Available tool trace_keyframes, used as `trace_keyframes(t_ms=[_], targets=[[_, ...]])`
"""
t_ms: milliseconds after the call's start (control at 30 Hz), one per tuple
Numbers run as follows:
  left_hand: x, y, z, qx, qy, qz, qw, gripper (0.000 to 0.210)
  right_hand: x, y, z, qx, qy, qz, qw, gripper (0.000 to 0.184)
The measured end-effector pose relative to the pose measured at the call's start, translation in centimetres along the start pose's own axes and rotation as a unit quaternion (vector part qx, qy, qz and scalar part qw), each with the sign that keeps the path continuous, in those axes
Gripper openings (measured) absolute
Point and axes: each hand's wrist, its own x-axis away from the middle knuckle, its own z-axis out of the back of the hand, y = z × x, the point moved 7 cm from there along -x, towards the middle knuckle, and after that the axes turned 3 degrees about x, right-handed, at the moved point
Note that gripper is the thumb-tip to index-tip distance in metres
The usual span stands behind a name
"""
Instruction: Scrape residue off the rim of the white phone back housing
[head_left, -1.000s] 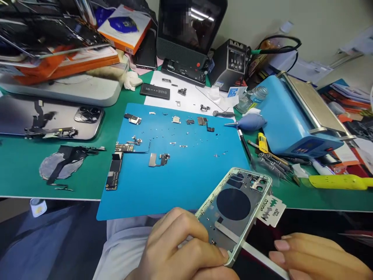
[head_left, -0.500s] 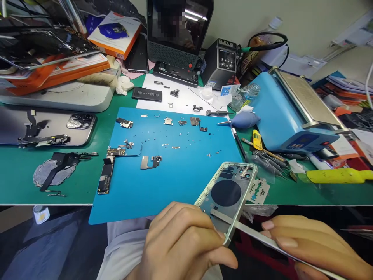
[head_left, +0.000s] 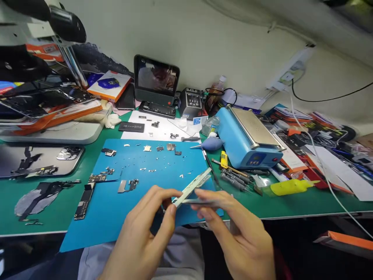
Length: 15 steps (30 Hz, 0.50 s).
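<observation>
Above the front of the blue mat (head_left: 107, 217), my left hand (head_left: 145, 233) grips the pale green phone housing (head_left: 194, 186) between thumb and fingers. The housing is tilted nearly edge-on, so its inside is mostly hidden. My right hand (head_left: 239, 233) pinches a thin flat metal pry tool (head_left: 194, 201), somewhat blurred, whose tip is at the housing's near end. Whether the tip touches the housing I cannot tell. On the mat to the left lie a dark logic board (head_left: 84, 201) and a flex cable part (head_left: 128, 186), with several tiny screws and brackets farther back.
A blue heating-plate machine (head_left: 247, 155) stands at the right, with screwdrivers (head_left: 233, 181) and a yellow bottle (head_left: 291, 187) in front. A blue air blower (head_left: 212, 144) lies beside it. A phone battery (head_left: 131, 127) is at the back; a grey phone (head_left: 72, 157) lies left.
The housing has turned from showing its inside to nearly edge-on. My right hand has come in close to my left. My view has tilted up, taking in more wall and the right side.
</observation>
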Motion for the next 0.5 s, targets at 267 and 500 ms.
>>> trace_keyframes(t_ms=[267,500], targets=[[-2.8,-2.1,2.6,-0.014,0.002,0.067,0.998,0.056,3.9,4.3,3.0,-0.006,0.12,-0.071,0.99,0.03],[-3.3,-2.2,2.9,-0.007,0.051,0.103,0.993,0.051,14.6,12.4,10.9,0.103,0.315,-0.225,0.916,0.043]])
